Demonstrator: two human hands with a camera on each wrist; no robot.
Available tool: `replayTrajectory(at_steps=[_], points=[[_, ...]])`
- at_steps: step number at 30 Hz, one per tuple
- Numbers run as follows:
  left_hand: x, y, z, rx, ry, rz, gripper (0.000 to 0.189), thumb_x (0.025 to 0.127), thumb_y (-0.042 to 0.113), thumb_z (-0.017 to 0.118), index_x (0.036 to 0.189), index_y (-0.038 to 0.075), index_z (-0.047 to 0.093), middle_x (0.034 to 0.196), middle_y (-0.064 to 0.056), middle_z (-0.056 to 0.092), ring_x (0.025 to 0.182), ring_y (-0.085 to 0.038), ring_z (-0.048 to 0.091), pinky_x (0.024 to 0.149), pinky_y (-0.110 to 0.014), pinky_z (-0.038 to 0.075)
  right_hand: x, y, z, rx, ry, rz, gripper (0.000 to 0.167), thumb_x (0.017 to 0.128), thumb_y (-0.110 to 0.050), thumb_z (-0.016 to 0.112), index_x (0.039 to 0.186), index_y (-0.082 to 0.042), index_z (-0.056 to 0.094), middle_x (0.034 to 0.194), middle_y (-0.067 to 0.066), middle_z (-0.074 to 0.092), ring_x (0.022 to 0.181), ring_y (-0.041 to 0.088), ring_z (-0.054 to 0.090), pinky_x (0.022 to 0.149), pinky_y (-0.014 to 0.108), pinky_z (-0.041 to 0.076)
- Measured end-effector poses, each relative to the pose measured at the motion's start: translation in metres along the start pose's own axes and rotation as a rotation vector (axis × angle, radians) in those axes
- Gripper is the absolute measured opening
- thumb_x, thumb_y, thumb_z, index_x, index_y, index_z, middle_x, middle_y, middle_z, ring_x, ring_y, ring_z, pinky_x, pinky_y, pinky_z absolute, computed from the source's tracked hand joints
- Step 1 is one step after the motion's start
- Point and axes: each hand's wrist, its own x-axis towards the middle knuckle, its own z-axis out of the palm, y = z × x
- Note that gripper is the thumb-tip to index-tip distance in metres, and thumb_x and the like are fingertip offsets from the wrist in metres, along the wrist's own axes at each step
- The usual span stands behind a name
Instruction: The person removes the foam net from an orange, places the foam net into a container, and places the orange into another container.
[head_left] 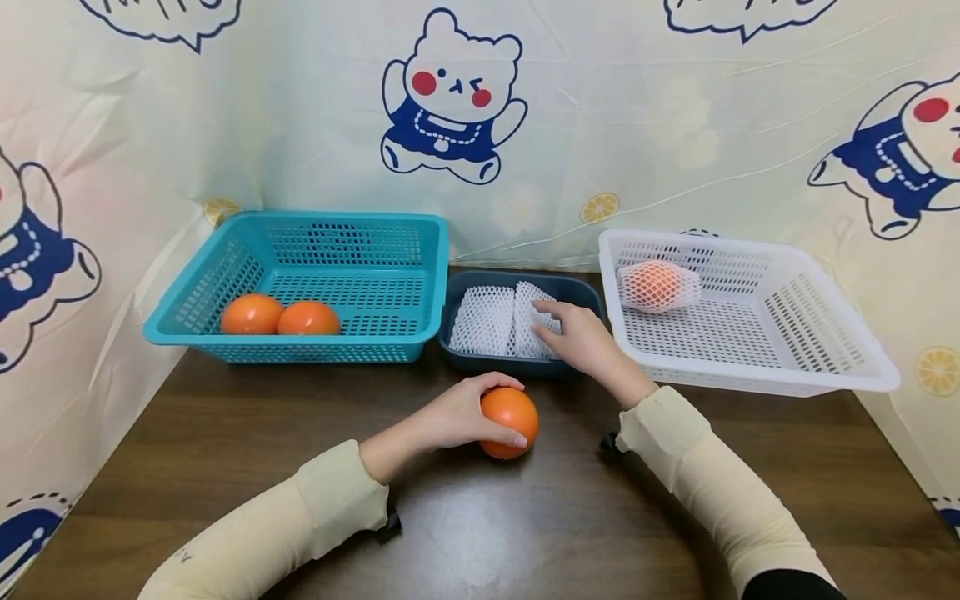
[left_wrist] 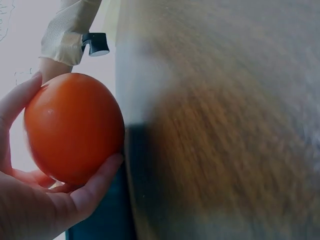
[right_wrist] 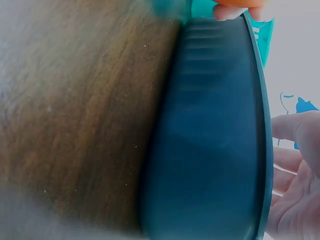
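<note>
My left hand (head_left: 459, 413) grips an orange (head_left: 512, 422) over the table in front of the dark blue tray (head_left: 487, 364). In the left wrist view, the thumb and fingers curl around the orange (left_wrist: 75, 127). My right hand (head_left: 583, 335) reaches over the tray's right side, its fingers extended at the white foam net sleeves (head_left: 483, 321) inside. Whether those fingertips touch a sleeve cannot be told. From the right wrist, the tray's side wall (right_wrist: 210, 130) hides part of the right hand (right_wrist: 300, 185).
On the left stands a teal basket (head_left: 431, 292) with two oranges (head_left: 309, 318) in it. A white basket (head_left: 757, 377) on the right holds one orange in a foam net (head_left: 658, 286). Behind them hangs a printed curtain (head_left: 570, 125). Everything stands on a brown wooden table (head_left: 480, 533).
</note>
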Motion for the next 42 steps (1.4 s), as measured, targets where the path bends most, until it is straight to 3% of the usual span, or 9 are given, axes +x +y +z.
replayTrajectory(at_steps=[9, 17, 22, 42], points=[[-0.013, 0.012, -0.018, -0.005, 0.081, 0.035, 0.065, 0.083, 0.03, 0.084, 0.139, 0.011, 0.058, 0.132, -0.008, 0.06, 0.11, -0.027, 0.058, 0.091, -0.043, 0.053, -0.004, -0.009, -0.006, 0.051, 0.003, -0.058, 0.042, 0.102, -0.021, 0.064, 0.141, -0.004, 0.061, 0.142, 0.016, 0.06, 0.12, 0.035, 0.063, 0.096, 0.049, 0.053], [-0.019, 0.018, -0.038, -0.018, 0.059, 0.053, 0.063, 0.086, 0.027, 0.081, 0.14, 0.008, 0.056, 0.129, -0.01, 0.06, 0.111, -0.03, 0.056, 0.088, -0.043, 0.055, -0.001, -0.02, -0.007, 0.081, -0.01, -0.084, 0.041, 0.103, -0.02, 0.064, 0.141, -0.005, 0.062, 0.14, 0.015, 0.062, 0.118, 0.032, 0.064, 0.095, 0.046, 0.054], [-0.026, 0.022, -0.049, -0.033, 0.077, 0.065, 0.063, 0.087, 0.026, 0.08, 0.141, 0.007, 0.055, 0.129, -0.012, 0.059, 0.113, -0.032, 0.055, 0.087, -0.044, 0.055, 0.0, -0.028, -0.005, 0.128, -0.017, -0.112, 0.041, 0.103, -0.018, 0.064, 0.141, -0.003, 0.061, 0.138, 0.015, 0.063, 0.115, 0.031, 0.066, 0.093, 0.044, 0.056], [-0.065, 0.032, -0.105, -0.019, 0.249, 0.065, 0.065, 0.092, 0.026, 0.076, 0.15, 0.013, 0.047, 0.141, -0.013, 0.052, 0.121, -0.034, 0.05, 0.093, -0.048, 0.051, 0.014, -0.064, 0.011, 0.367, -0.092, -0.107, 0.038, 0.104, -0.015, 0.061, 0.141, -0.006, 0.063, 0.124, 0.011, 0.071, 0.106, 0.027, 0.068, 0.086, 0.034, 0.058]])
